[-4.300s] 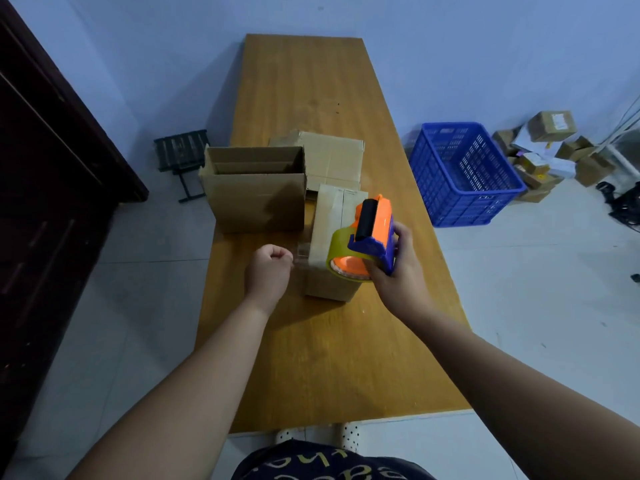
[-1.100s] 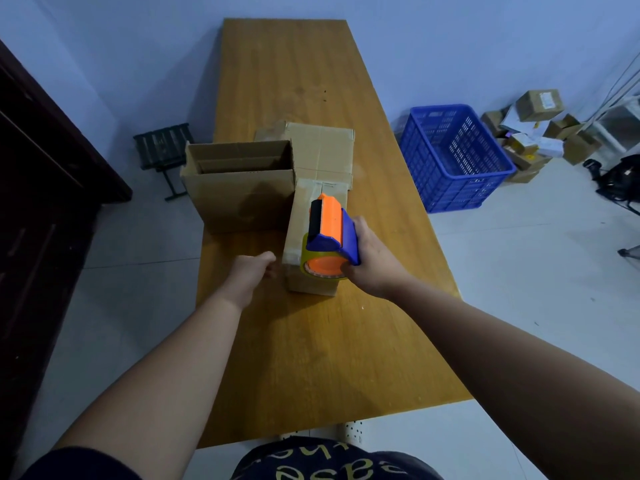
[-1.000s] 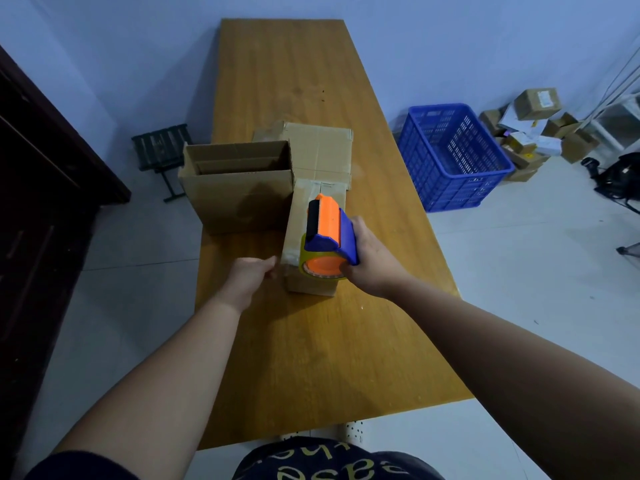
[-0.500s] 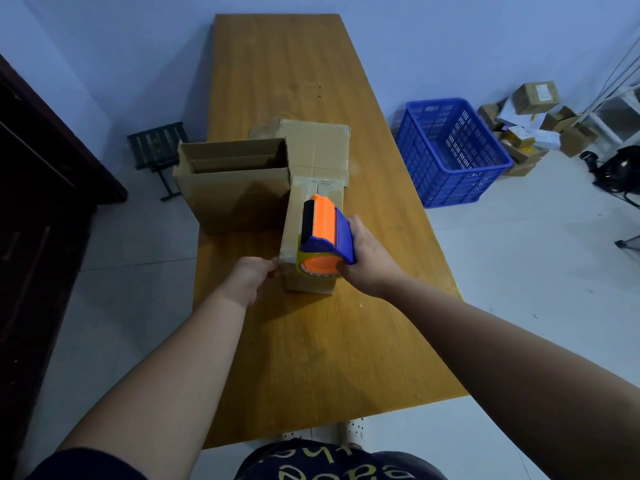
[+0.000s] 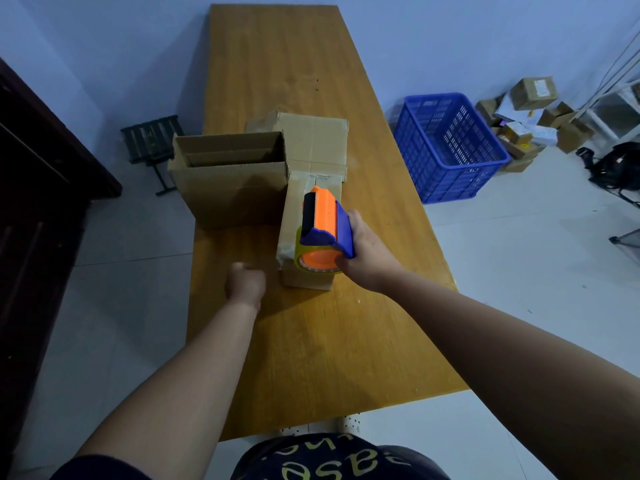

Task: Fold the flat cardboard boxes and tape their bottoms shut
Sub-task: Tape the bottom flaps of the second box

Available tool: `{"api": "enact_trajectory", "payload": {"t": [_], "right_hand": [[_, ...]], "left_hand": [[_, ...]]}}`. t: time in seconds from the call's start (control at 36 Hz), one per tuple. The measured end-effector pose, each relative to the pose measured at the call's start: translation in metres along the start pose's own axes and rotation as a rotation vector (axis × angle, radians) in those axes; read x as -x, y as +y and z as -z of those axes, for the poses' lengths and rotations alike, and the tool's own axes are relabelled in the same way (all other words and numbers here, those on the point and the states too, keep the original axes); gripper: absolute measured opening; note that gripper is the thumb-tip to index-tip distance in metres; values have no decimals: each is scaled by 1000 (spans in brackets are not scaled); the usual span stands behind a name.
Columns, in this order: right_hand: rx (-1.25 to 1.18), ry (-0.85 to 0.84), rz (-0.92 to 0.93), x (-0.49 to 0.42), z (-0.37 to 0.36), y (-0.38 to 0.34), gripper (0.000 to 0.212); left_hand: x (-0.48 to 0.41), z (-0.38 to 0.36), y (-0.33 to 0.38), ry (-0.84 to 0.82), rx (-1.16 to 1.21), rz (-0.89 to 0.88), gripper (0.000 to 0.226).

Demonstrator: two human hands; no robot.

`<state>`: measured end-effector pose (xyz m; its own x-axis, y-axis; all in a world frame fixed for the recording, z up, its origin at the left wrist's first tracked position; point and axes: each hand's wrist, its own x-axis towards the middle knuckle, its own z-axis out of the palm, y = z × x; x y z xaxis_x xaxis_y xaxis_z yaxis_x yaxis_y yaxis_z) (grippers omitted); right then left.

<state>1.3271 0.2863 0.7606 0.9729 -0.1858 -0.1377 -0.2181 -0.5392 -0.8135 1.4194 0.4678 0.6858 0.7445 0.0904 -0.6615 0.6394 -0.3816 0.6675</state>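
The tape dispenser (image 5: 325, 220) was orange and blue with a black strip, and its tape roll (image 5: 298, 252) was yellowish. The narrow box (image 5: 293, 209) beneath it and the open box (image 5: 235, 192) at ten o'clock were plain tan. The table (image 5: 311, 358) showed honey-brown wood grain. At two o'clock the crate (image 5: 446, 174) was bright blue with a slotted lattice. At six o'clock a dark shirt (image 5: 332, 462) bore pale yellow lettering.

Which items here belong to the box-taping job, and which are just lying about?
Job: orange-and-blue tape dispenser in right hand; narrow cardboard box under it; open cardboard box; taped cardboard box behind.
Lying about: blue plastic crate; black slatted stool; small floor cartons.
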Motion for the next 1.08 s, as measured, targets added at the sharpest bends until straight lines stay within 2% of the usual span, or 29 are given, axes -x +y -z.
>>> {"api": "enact_trajectory", "payload": {"t": [0.17, 0.28, 0.39, 0.47, 0.58, 0.72, 0.78, 0.86, 0.94, 1.08], "right_hand": [[-1, -3, -4, 0, 1, -1, 48], [3, 6, -8, 0, 0, -1, 48], [-8, 2, -12, 0, 0, -2, 48], [-5, 9, -9, 0, -1, -2, 50], [7, 20, -13, 1, -2, 2, 50], [6, 33, -12, 4, -4, 5, 55], [-4, 45, -14, 4, -6, 7, 62], [-17, 77, -13, 4, -10, 10, 67], [-29, 101, -23, 7, -12, 15, 69], [-22, 159, 49, 11, -15, 18, 53]], "left_hand": [[6, 9, -4, 61, 56, -310, 28], [18, 16, 20, 134, -43, -611, 26], [20, 9, 43, -85, -327, -918, 31], [11, 0, 46, -224, -636, -1062, 35], [4, -6, 36, -241, -784, -1110, 39], [-3, 0, 25, -309, -746, -1152, 39], [0, -1, 26, -342, -695, -1091, 39], [4, -3, 28, -259, -650, -959, 46], [7, -7, 27, -228, -646, -941, 54], [2, -9, 24, -233, -616, -902, 59]]}}
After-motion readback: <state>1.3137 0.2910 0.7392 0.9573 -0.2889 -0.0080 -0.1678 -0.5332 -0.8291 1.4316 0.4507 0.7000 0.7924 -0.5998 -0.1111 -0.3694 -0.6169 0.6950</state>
